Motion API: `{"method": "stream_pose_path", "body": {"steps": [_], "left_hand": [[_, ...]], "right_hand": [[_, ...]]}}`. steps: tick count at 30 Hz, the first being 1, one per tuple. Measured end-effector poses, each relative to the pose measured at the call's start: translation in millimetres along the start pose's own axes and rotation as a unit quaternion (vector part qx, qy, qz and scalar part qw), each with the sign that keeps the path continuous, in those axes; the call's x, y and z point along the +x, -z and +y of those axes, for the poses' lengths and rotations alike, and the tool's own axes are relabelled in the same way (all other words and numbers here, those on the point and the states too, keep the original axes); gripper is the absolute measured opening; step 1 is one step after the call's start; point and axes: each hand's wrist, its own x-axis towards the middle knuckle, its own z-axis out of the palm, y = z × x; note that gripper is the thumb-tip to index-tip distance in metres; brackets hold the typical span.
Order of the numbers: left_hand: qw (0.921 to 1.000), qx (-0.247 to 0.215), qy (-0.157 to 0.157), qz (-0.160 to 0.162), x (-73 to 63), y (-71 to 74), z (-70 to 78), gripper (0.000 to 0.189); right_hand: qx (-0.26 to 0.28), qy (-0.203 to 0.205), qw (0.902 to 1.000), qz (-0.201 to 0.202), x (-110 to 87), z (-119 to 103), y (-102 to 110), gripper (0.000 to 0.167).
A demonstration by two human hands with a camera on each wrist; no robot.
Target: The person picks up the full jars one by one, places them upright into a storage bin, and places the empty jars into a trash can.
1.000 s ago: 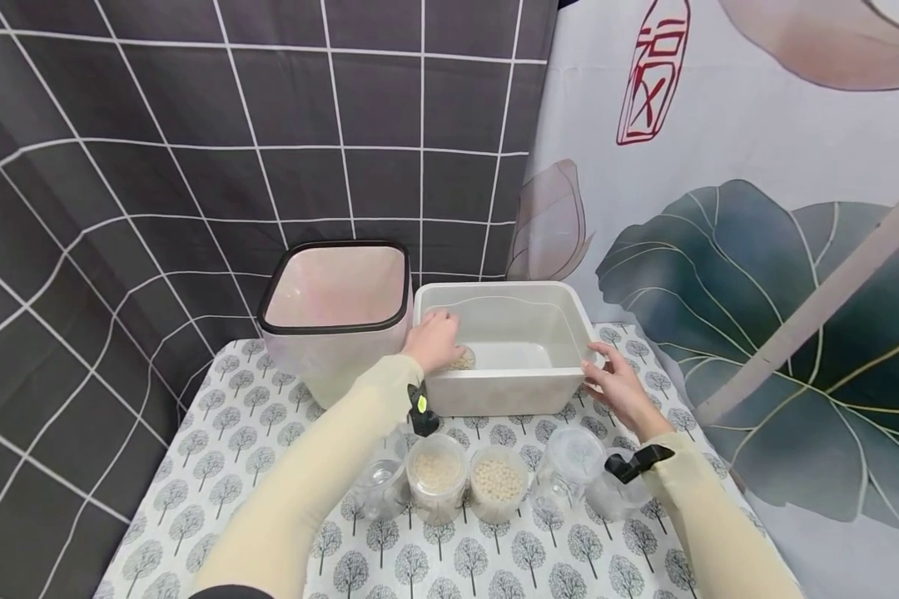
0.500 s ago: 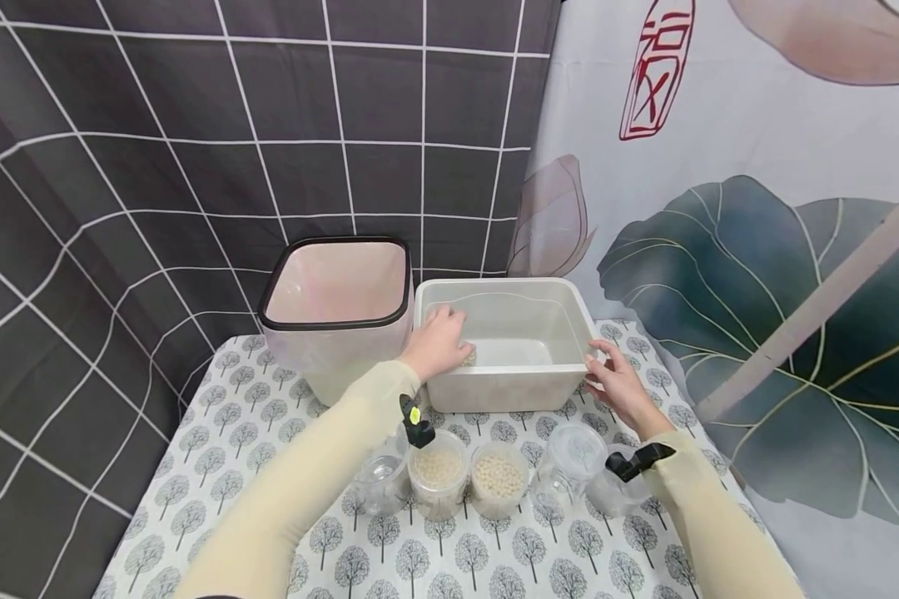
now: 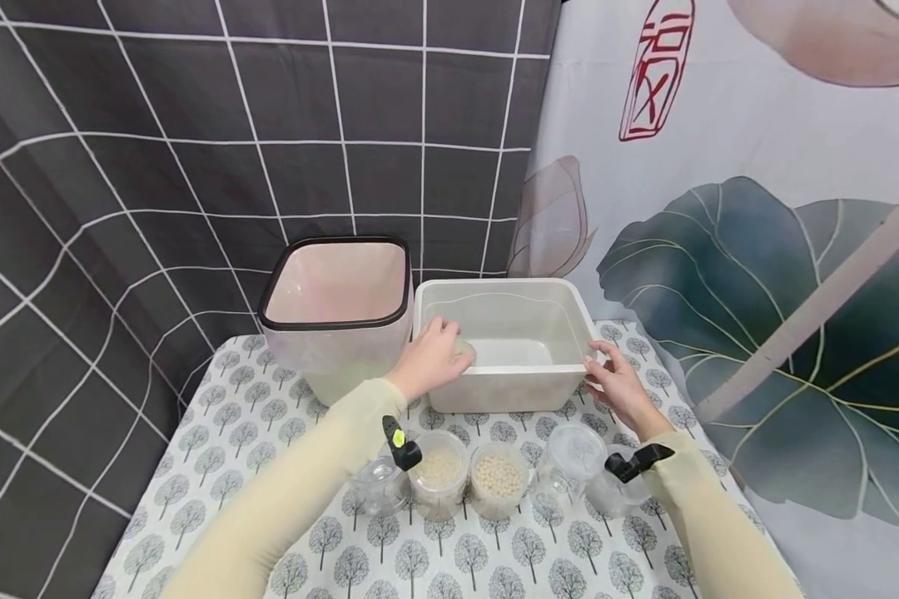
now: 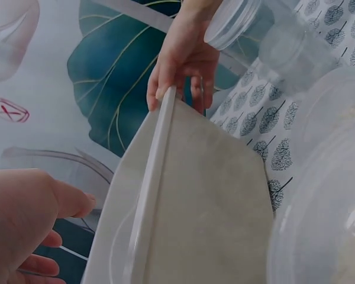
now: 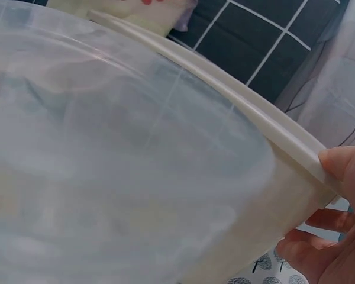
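Note:
My left hand (image 3: 429, 359) reaches over the front left corner of a white plastic tub (image 3: 513, 393). At its fingertips a pale rounded thing (image 3: 463, 347) shows, mostly covered by the hand; I cannot tell whether the fingers hold it. In the left wrist view the thumb and part of the left hand (image 4: 23, 219) appear beside the rim. My right hand (image 3: 620, 389) grips the tub's right front rim, thumb on top and fingers below, as the right wrist view shows (image 5: 337, 219).
A pale bin with a black rim (image 3: 337, 324) stands left of the tub. Along the front are a clear jar (image 3: 380, 489), a lidded jar of pale grains (image 3: 438, 474), a jar of pale beads (image 3: 497, 481), a lidded clear jar (image 3: 569, 462) and another clear jar (image 3: 616, 495).
My left hand has shifted down and slightly left at the tub's corner. Pale beads seen beside it earlier are now out of sight. The right hand stays on the rim.

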Motion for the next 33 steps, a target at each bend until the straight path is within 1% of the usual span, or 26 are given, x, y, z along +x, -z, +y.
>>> {"method": "stream_pose_path", "body": {"steps": [3,5,10,13,16,21,25,28,33], "left_hand": [[1.0000,-0.005,0.001,0.003,-6.3,0.0,-1.7,0.052],[0.9998,-0.018,0.001,0.008,-11.7,-1.0,-2.5,0.052],[0.9974,-0.068,-0.005,0.021,-28.5,-4.8,-3.2,0.048],[0.9958,-0.085,-0.014,0.030,-37.5,-9.0,-3.7,0.048],[0.9941,-0.098,-0.024,0.041,-43.5,-14.4,-4.8,0.048],[0.9908,-0.126,-0.029,0.040,-53.2,-21.4,-7.2,0.047],[0.9897,-0.135,-0.030,0.037,-62.3,-24.3,-8.6,0.047],[0.9900,-0.132,-0.033,0.036,-68.5,-26.2,-9.4,0.047],[0.9908,-0.130,-0.026,0.028,-77.7,-30.7,-11.3,0.049]], "right_hand": [[0.002,-0.001,1.0000,0.002,0.5,0.2,0.2,0.055],[-0.001,-0.002,1.0000,0.003,0.9,1.2,0.2,0.055],[0.002,-0.003,1.0000,0.002,2.0,3.5,-0.7,0.055],[0.012,-0.001,0.9999,-0.001,2.0,3.9,-1.1,0.056],[0.022,0.006,0.9997,-0.004,1.4,3.9,-0.1,0.056],[0.040,0.011,0.9991,-0.003,1.2,4.9,2.0,0.056],[0.040,0.007,0.9992,-0.006,1.4,5.0,2.2,0.059],[0.038,0.005,0.9993,-0.005,2.4,4.8,2.5,0.061],[0.034,0.003,0.9994,-0.004,4.2,4.9,3.4,0.064]]}}
